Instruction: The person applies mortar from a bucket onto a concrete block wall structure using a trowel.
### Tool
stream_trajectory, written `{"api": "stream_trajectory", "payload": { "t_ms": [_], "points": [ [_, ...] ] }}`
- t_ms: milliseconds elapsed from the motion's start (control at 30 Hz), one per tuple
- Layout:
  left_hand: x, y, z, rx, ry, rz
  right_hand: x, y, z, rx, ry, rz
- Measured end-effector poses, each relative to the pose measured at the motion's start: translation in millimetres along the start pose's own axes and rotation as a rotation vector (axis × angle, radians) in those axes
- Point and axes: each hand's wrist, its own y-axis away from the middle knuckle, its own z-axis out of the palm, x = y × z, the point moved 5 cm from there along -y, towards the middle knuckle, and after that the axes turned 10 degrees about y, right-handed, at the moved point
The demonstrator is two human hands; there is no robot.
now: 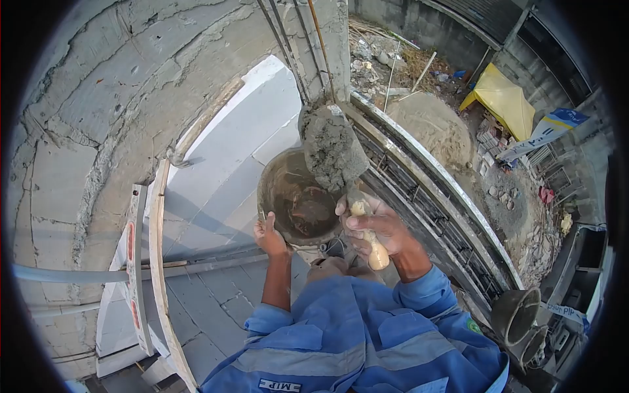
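My left hand [270,237] grips the left rim of a round bucket [265,190] in front of my body. Inside the bucket some wet, muddy material shows at the bottom. Closed around a pale wooden handle [376,252] is my right hand [380,226], at the bucket's right side. The tool's far end is hard to make out near the bucket's rim. Grey wet mortar [329,147] is heaped just beyond the bucket, at the foot of upright steel bars [318,52], and overlaps the bucket's far rim in view.
A rough concrete wall [72,150] curves along the left. Wooden strips [159,262] and a level [134,262] stand near it. Long steel reinforcement [419,203] runs down the right. Another bucket [514,318] sits at lower right. Beyond are a sand pile [429,124] and yellow canopy [501,98].
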Motion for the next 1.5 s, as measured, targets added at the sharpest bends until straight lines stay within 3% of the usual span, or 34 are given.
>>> {"api": "stream_trajectory", "payload": {
  "t_ms": [67, 100, 133, 200, 300, 367, 400, 467, 533, 600, 667, 767, 800, 867, 900, 967, 1033, 1100, 1167, 1233, 1333, 1400, 1433, 1500],
  "points": [
    [-9.9, 0.1, -22.6, 0.082, -0.082, -0.002, -32.4, -3.1, -9.5, 0.169, 0.248, -0.133],
    [-5.6, 6.7, -26.8, 0.102, -0.268, 0.025, -38.2, -10.5, -14.7, 0.168, 0.268, -0.115],
    [-1.7, 12.2, -33.7, 0.121, -0.457, 0.052, -45.8, -17.9, -27.7, 0.313, 0.413, -0.165],
    [-4.9, 16.8, -61.8, 0.155, -0.52, 0.027, -52.0, -38.9, -56.5, 0.545, 0.659, -0.241],
    [4.4, 20.3, -95.2, 0.178, -0.609, -0.009, -6.5, -87.7, -150.9, 0.805, 1.016, -0.242],
    [11.5, 21.3, -99.8, 0.189, -0.63, -0.032, 57.4, -119.5, -230.1, 1.054, 1.622, -0.059],
    [17.2, 25.9, -98.4, 0.181, -0.619, -0.053, 74.7, -116.7, -240.8, 1.051, 1.622, -0.044],
    [33.3, 25.4, -86.1, 0.163, -0.607, -0.058, 104.8, -116.8, -257.6, 1.003, 1.509, 0.277],
    [49.6, 31.2, -74.8, 0.097, -0.817, 0.014, 120.3, -103.3, -243.0, 1.019, 1.471, 0.224],
    [48.7, 30.4, -72.1, 0.03, -0.779, -0.01, 136.4, -60.2, -227.3, 1.038, 1.446, 0.197],
    [49.2, 17.2, -53.7, -0.093, -0.679, -0.005, 148.6, -27.6, -210.2, 0.945, 1.391, 0.109],
    [56.2, 8.4, -29.2, -0.203, -0.668, -0.017, 144.8, 21.3, -157.5, 0.694, 1.317, 0.201],
    [57.5, 8.1, -12.1, -0.249, -0.543, 0.03, 136.0, 29.9, -135.0, 0.672, 1.293, 0.217],
    [66.4, 1.8, 18.0, -0.339, -0.434, 0.081, 103.4, 24.5, -85.8, 0.312, 1.715, 0.083],
    [65.2, 0.2, 32.0, -0.397, -0.391, 0.003, 84.6, 18.2, -75.9, 0.346, 1.695, 0.075],
    [62.3, 1.6, 55.0, -0.486, -0.37, -0.087, 65.9, -15.0, -59.1, 0.135, 1.913, 0.289],
    [65.3, 5.1, 73.7, -0.597, -0.468, -0.099, 47.7, -51.6, -56.2, 0.241, 2.057, 0.334],
    [65.8, 18.2, 96.0, -0.719, -0.524, -0.101, 29.9, -88.5, -50.2, 0.244, 2.013, 0.354],
    [64.0, 26.4, 111.8, -0.829, -0.557, -0.085, 31.2, -102.3, -26.6, 0.239, 2.079, 0.236],
    [67.8, 25.9, 116.4, -0.803, -0.577, 0.007, 55.3, -104.7, -5.1, 0.251, 2.13, 0.093],
    [88.7, 26.6, 126.9, -0.716, -0.515, 0.181, 101.0, -90.1, 24.1, 0.156, 2.167, 0.071],
    [97.3, 29.0, 127.3, -0.713, -0.581, 0.277, 113.8, -72.5, 33.0, 0.338, 2.356, 0.147],
    [101.9, 33.0, 122.2, -0.698, -0.657, 0.356, 95.9, -70.8, 30.8, 0.331, 2.363, 0.147],
    [103.7, 33.3, 107.5, -0.653, -0.66, 0.368, 75.9, -71.2, 14.1, -0.293, 2.168, 0.446]
  ]
}}
